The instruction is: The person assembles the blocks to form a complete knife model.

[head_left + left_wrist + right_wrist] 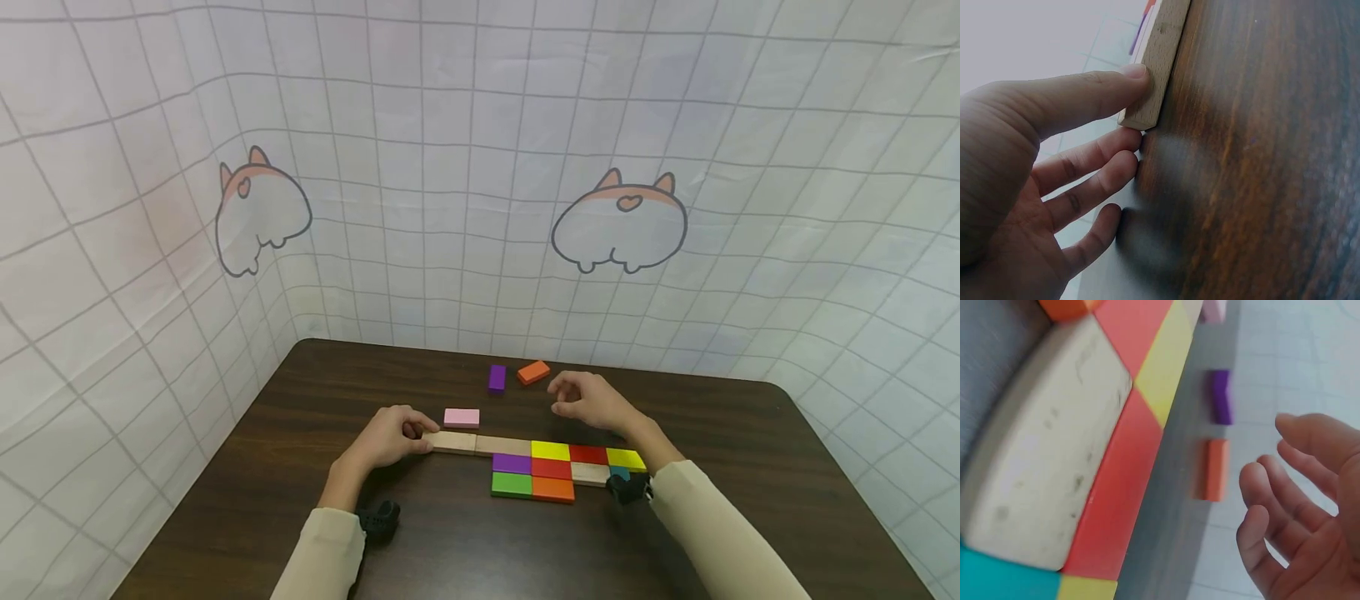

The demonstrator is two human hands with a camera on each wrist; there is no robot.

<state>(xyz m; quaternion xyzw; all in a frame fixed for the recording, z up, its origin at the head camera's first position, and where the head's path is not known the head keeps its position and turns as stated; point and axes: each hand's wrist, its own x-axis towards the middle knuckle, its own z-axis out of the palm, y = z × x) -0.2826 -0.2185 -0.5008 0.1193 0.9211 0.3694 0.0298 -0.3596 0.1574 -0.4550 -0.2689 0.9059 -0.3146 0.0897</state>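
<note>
My left hand [390, 435] pinches the left end of a plain wooden block [453, 442]; in the left wrist view the thumb [1104, 94] presses its near side. That block lies end to end with another plain wooden block [502, 447], at the left of a flat patch of coloured blocks. My right hand [592, 398] hovers above the table behind the patch, fingers loosely bent and holding nothing. Nearest to it lies a loose orange block [534, 372], with a purple block [497, 379] to the left. A pink block [461, 418] sits just behind the held wooden block.
In the patch are yellow [551, 451], red [551, 469], purple [512, 463], green [512, 485] and orange [552, 489] blocks, plus a pale wooden one [590, 474]. The right wrist partly covers a teal block [619, 472]. A gridded cloth [450, 208] hangs behind the dark table [300, 433].
</note>
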